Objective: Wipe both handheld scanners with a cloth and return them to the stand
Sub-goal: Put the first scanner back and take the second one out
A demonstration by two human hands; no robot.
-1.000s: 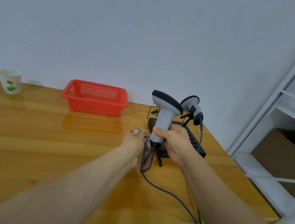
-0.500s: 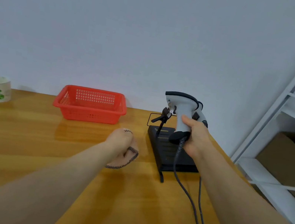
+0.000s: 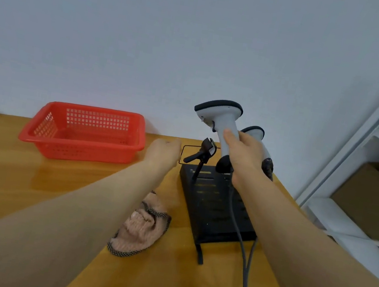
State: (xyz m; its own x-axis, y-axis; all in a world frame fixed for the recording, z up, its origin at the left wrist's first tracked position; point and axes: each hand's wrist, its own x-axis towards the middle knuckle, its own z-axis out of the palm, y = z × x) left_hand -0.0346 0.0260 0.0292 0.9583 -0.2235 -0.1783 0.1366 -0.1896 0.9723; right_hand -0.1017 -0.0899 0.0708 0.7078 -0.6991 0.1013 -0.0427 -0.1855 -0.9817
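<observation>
Holding scanner (image 3: 224, 121) in right grip (image 3: 243, 160) over stand (image 3: 213, 205) | left grip (image 3: 163, 152) empty, relaxed | cloth (image 3: 141, 228) beside stand

We're looking at a plain pale grey-white wall (image 3: 151, 36) filling the bkgd, evenly lit, w/ soft shadow low down. A glossy orange-brown wooden table (image 3: 2, 174) is running along it, catching reflections. At right, a white shelf unit (image 3: 331, 217) is standing beside the table, w/ a brown cardboard box (image 3: 369, 198) sitting on a lower shelf.
</observation>
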